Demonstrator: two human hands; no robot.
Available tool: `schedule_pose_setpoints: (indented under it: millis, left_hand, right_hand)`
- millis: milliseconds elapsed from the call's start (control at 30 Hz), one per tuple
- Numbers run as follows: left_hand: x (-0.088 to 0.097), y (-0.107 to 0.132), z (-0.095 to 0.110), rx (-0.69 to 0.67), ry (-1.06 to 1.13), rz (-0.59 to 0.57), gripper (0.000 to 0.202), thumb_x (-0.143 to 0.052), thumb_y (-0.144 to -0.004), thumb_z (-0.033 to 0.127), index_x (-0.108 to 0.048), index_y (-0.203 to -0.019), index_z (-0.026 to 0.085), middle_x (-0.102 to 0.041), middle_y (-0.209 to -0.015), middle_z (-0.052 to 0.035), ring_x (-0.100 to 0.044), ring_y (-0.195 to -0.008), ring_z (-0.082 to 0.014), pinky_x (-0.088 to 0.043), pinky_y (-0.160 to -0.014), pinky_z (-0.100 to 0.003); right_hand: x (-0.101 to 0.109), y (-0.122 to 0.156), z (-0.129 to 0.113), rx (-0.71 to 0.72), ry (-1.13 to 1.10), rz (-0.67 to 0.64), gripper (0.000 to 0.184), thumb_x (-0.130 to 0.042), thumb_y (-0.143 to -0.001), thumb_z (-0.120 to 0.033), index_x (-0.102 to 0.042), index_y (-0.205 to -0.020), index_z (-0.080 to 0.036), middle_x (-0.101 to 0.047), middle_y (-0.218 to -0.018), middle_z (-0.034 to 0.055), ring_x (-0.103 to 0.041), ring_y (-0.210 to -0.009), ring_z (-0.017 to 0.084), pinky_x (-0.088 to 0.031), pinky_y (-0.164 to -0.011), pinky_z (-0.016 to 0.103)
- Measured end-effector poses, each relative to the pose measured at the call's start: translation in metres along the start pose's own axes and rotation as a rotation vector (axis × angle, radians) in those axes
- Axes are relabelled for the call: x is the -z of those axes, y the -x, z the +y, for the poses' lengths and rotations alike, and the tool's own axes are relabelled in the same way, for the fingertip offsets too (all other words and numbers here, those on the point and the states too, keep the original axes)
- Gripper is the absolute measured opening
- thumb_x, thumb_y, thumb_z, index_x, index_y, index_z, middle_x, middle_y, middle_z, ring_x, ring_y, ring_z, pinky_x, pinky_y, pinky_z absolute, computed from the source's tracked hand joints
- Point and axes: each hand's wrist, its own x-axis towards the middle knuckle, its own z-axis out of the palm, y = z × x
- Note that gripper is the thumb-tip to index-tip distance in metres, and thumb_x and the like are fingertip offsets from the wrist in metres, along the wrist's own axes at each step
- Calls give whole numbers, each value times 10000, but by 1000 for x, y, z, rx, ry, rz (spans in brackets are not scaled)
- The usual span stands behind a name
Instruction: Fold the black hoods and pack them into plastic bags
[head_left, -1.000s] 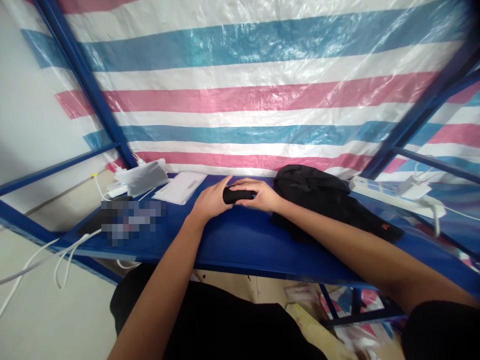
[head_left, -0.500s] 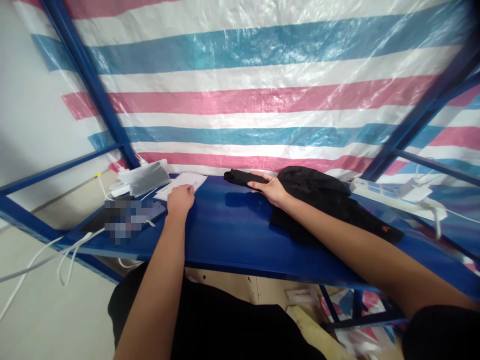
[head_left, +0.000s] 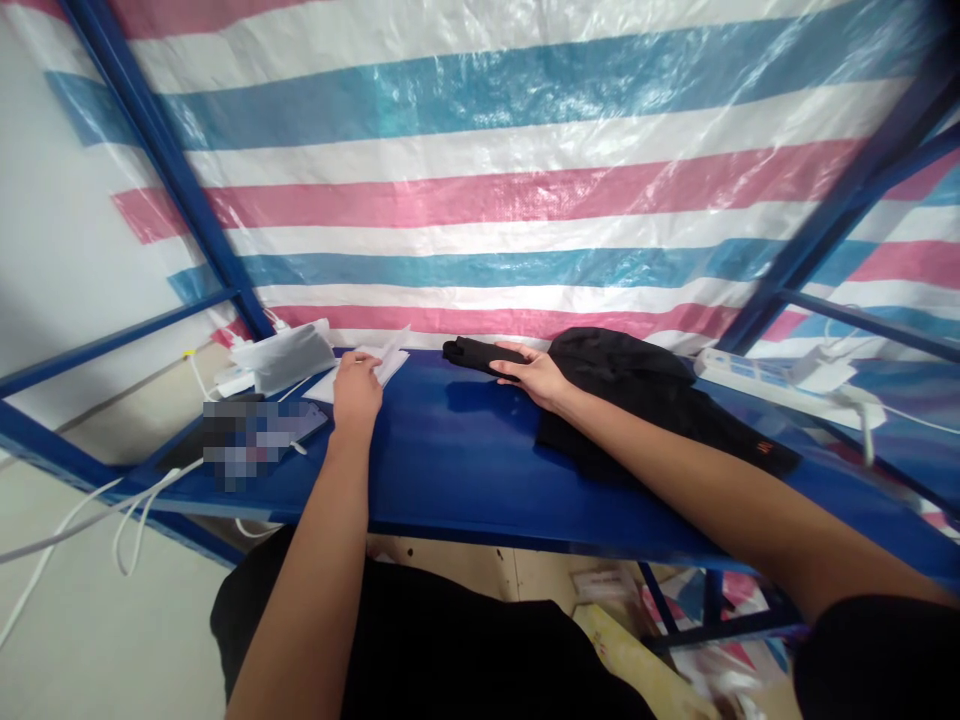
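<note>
My left hand point(head_left: 358, 388) is closed over a small stack of white papers point(head_left: 391, 362) at the back left of the blue shelf point(head_left: 442, 470). One sheet's corner stands up beside my fingers, and the fingertips are partly hidden. My right hand point(head_left: 536, 376) grips a black, rolled, oblong item point(head_left: 476, 356) that looks like a folded compact umbrella. It lies level near the back edge, with the thumb on the near side and the fingers on the far side. Just right of that hand, a black garment point(head_left: 630, 360) with a small orange mark lies partly under my right forearm.
Left of the papers are a white folded packet point(head_left: 296, 355) and a phone-like device point(head_left: 311, 425), partly blurred out. White cables point(head_left: 146, 510) hang over the left edge. A white power strip point(head_left: 787, 388) with plugs lies at the right. Striped plastic sheeting point(head_left: 480, 190) hangs behind, between blue posts.
My left fingers have shifted on the papers, and one sheet's corner has risen. My right hand keeps its grip on the black item. The whole view has moved slightly.
</note>
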Motion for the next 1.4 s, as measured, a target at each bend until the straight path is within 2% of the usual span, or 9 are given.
schedule_pose_setpoints:
  millis: [233, 333, 467, 567, 700, 933, 1133, 1267, 1400]
  left_hand:
    - [-3, 0, 12, -33, -36, 62, 309, -635, -966, 159, -716, -1264, 168, -721, -1322, -163, -652, -1319, -374, -483, -1201, -521]
    - [-3, 9, 33, -64, 10, 47, 475, -767, -925, 240, -612, -1371, 187, -637, -1422, -162, -685, -1273, -366, -561, -1101, -484]
    - [-5, 22, 63, -160, 110, -52, 565, -802, -934, 269, -542, -1435, 231, -591, -1469, -146, -736, -1204, -352, -622, -973, -448]
    - [-8, 27, 74, -219, 158, -81, 624, -807, -940, 261, -516, -1493, 249, -576, -1495, -145, -736, -1227, -360, -630, -984, -459]
    - [-11, 31, 79, -261, 176, -128, 733, -791, -945, 233, -460, -1599, 249, -524, -1585, -164, -715, -1278, -372, -626, -1025, -474]
    - [-12, 33, 84, -516, 237, -133, 876, -822, -916, 264, -386, -1677, 257, -516, -1628, -166, -520, -1528, -373, -481, -1251, -522]
    - [-6, 25, 62, -638, 352, -268, 1308, -949, -815, 458, -93, -1789, 289, -433, -1749, -168, -427, -1615, -396, -385, -1322, -566]
    - [-9, 20, 52, -616, 288, -273, 1171, -884, -878, 435, -171, -1786, 242, -334, -1803, -181, -351, -1661, -386, -354, -1350, -540]
    - [-14, 17, 50, -596, 244, -241, 847, -694, -988, 265, -313, -1744, 223, -447, -1745, -157, -437, -1616, -338, -382, -1333, -513]
  right_hand:
    - [-9, 8, -7, 62, -61, -67, 647, -1042, -700, -276, -806, -1301, -248, -826, -1175, 67, -803, -974, 201, -719, -792, 283]
    - [-20, 15, -9, 156, -33, -125, 674, -1035, -704, -342, -795, -1330, -274, -813, -1207, 56, -796, -981, 215, -725, -826, 337]
    - [-30, 24, -9, 322, 284, -173, 630, -983, -769, -415, -794, -1352, -271, -819, -1151, 64, -799, -964, 259, -707, -924, 445]
    - [-32, 27, -10, 624, 592, -131, 482, -933, -835, -364, -820, -1295, -276, -792, -1261, 78, -764, -1164, 301, -615, -1121, 507]
    - [-32, 29, -8, 893, 863, -150, 432, -803, -958, -265, -780, -1386, -318, -709, -1414, 90, -706, -1310, 299, -552, -1211, 514]
    - [-29, 26, -3, 1052, 1121, -253, 478, -703, -1011, -160, -735, -1459, -325, -639, -1547, 111, -623, -1409, 337, -559, -1193, 580]
    - [-28, 30, -5, 1051, 1076, -238, 489, -699, -1008, -159, -733, -1460, -343, -657, -1524, 99, -638, -1403, 325, -567, -1192, 565]
    - [-32, 34, -7, 1033, 1024, -191, 451, -701, -1015, -182, -742, -1444, -314, -679, -1483, 116, -661, -1382, 319, -559, -1203, 550]
    - [-32, 33, -13, 1064, 971, -321, 421, -697, -1037, -226, -725, -1447, -316, -696, -1496, 107, -665, -1382, 309, -554, -1206, 552]
